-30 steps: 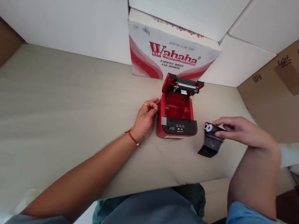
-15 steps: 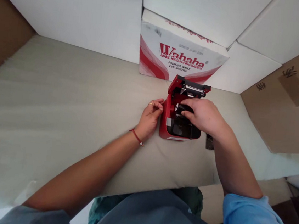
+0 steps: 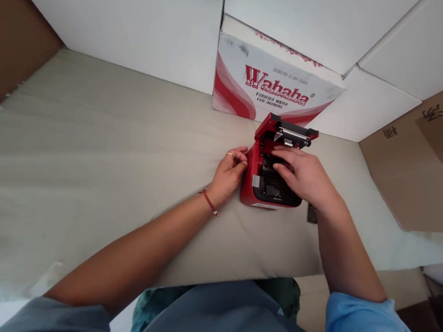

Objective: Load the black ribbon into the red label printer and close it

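Observation:
A red and black label printer [image 3: 246, 187] sits on the cloth-covered table with its lid [image 3: 265, 128] tipped up and back. My right hand [image 3: 303, 177] reaches into the compartment from the right, thumb and fingers apart over the dark interior [image 3: 272, 190]. Part of that interior is hidden behind the fingers, and I see no roll between them. Against the printer's left side rests my left hand [image 3: 228, 174], its fingers curled and the thumb pressed to them. Whether anything small is pinched there cannot be made out.
Right behind the printer stands a Wahaha water carton [image 3: 273, 87], with white boxes [image 3: 141, 25] around it. A large brown carton [image 3: 422, 176] borders the right side. A small dark object [image 3: 312, 214] lies partly hidden beside my right wrist.
The black roll with a white core, earlier between my right fingers, no longer shows there. The shiny dark film across the compartment's front is gone from view. My left hand stays at the printer's side.

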`<state>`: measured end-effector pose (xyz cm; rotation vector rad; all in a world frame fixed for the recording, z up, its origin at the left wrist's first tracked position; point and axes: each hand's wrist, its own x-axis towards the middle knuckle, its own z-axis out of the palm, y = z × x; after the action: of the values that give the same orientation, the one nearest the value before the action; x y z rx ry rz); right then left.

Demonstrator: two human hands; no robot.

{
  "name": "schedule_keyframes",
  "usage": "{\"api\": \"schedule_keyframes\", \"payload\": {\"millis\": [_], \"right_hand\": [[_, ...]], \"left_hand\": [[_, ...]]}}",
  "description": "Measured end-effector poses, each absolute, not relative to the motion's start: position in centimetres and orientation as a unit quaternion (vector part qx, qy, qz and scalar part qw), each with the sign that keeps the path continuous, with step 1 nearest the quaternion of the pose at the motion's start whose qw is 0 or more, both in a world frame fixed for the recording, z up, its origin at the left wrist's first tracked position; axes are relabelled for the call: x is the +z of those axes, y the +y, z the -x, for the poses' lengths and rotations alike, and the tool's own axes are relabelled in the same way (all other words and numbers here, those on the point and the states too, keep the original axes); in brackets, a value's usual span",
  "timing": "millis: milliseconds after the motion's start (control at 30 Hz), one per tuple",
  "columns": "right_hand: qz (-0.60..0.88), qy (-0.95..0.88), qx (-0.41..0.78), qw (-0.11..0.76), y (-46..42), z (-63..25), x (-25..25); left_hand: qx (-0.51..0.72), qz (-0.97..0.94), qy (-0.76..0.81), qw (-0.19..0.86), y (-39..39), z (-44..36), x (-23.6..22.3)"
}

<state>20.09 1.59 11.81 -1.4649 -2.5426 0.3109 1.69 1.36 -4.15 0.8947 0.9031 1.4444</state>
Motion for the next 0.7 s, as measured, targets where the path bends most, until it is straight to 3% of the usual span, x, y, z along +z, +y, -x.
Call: {"api": "schedule_keyframes", "payload": {"millis": [167, 400, 533, 700], "right_hand": [[0.439, -0.858, 0.100, 0.249, -4.8, -22.3, 11.1], [0.422, -0.862, 0.026, 0.279, -9.7, -22.9, 6.5], [0.419, -0.856, 0.009, 0.302, -9.1, -23.5, 5.9], [0.400, -0.856, 0.037, 0.325, -8.3, -24.3, 6.2]], "left_hand": [[0.615, -0.410, 0.424, 0.523, 0.9, -2.0, -3.6], [0.647, -0.543, 0.484, 0.228, -2.5, -1.0, -0.7], [0.601, -0.711, 0.359, 0.061, -4.9, -0.8, 1.1], [0.500, -0.820, 0.273, -0.047, -6.1, -1.6, 1.4]]}}
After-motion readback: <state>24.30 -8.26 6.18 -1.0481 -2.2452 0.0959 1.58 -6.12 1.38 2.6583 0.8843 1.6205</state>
